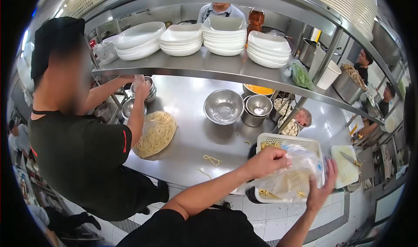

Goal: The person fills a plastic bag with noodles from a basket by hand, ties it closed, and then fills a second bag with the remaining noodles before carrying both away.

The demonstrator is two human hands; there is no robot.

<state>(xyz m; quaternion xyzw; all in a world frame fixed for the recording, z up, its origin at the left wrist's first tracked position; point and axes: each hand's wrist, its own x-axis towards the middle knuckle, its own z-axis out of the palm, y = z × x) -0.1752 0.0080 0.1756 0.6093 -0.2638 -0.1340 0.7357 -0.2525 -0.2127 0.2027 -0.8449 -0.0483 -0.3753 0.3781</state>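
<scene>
A clear plastic bag (292,177) hangs in front of me above a white basket (265,139), with something pale in its lower part. My left hand (271,161) is closed, pinching the bag's upper left edge. On the bag's right side is my right hand (322,186), its fingers fairly straight and the bag's edge between thumb and fingers. Yellow noodles (266,193) show in the basket under and around the bag. Loose noodle strands (212,160) lie on the steel table (187,116) to the left.
At left, a co-worker (78,151) reaches over metal bowls near a large bag of noodles (156,133). A steel bowl (224,107), pots and food containers stand behind the basket. A knife (348,157) lies on a cutting board (344,173) at right. Stacked white bowls (224,35) fill the overhead shelf.
</scene>
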